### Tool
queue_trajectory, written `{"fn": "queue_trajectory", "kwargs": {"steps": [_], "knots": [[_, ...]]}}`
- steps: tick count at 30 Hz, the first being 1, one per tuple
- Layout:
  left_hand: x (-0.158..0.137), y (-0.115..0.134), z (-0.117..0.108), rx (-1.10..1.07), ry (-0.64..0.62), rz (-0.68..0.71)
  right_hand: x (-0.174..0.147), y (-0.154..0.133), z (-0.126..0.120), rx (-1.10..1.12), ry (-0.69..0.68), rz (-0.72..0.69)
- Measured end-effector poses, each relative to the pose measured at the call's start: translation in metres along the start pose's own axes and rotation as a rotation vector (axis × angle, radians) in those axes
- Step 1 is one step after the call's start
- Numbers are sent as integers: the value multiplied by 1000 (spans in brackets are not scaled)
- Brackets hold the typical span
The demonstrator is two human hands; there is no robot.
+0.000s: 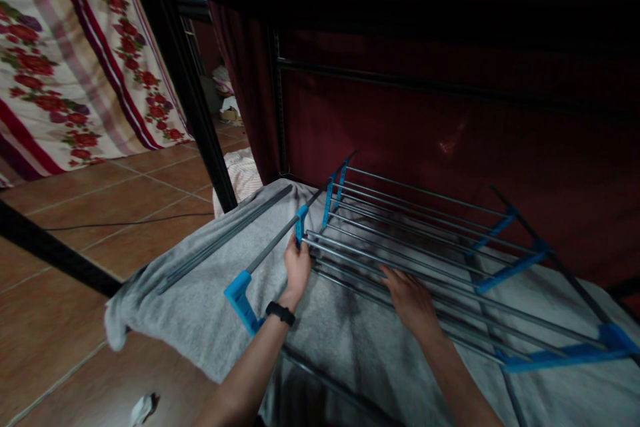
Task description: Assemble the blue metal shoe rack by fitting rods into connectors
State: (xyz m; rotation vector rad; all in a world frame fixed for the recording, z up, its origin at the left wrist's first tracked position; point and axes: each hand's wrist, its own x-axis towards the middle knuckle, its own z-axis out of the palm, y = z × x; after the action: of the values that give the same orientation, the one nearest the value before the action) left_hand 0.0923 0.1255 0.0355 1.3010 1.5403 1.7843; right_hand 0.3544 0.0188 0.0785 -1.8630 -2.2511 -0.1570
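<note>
A rack of grey metal tubes (420, 230) with blue plastic brackets lies on a grey blanket. My left hand (297, 265), with a black band (281, 313) on its wrist, is closed around the lower part of a blue bracket (301, 219), where tube ends meet it. Farther right, my right hand (407, 297) has its fingers bent at the front tubes of the rack; its thumb is hidden. Near my left forearm, another blue bracket (241, 297) sits on the end of the left side tube (273, 247). More blue brackets (565, 355) hold the tubes at the right.
Loose grey tubes (227, 238) lie on the blanket (200, 310) at the left. Black frame posts (187, 90) and a dark overhead part surround the bed. A dark red curtain (400, 127) hangs behind. Crumpled white scrap (143, 408) and a cable (130, 222) lie on the tiled floor.
</note>
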Motion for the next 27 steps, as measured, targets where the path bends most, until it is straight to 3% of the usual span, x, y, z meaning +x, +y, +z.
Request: {"fn": "queue_trajectory", "kwargs": {"steps": [14,18,21,24,27], "knots": [[1,-4,-1,49,-22,14,0,4,7,-19,71,-87],[1,-5,-4,45,-44,9,-8,5,0,143,110,-20],[1,-2,-5,14,-59,14,-4,26,-15,345,138,77],[-2,3,-6,-18,-40,7,16,59,-31,476,57,100],[-6,7,-6,-75,-55,-4,49,88,-35,448,-178,62]]}}
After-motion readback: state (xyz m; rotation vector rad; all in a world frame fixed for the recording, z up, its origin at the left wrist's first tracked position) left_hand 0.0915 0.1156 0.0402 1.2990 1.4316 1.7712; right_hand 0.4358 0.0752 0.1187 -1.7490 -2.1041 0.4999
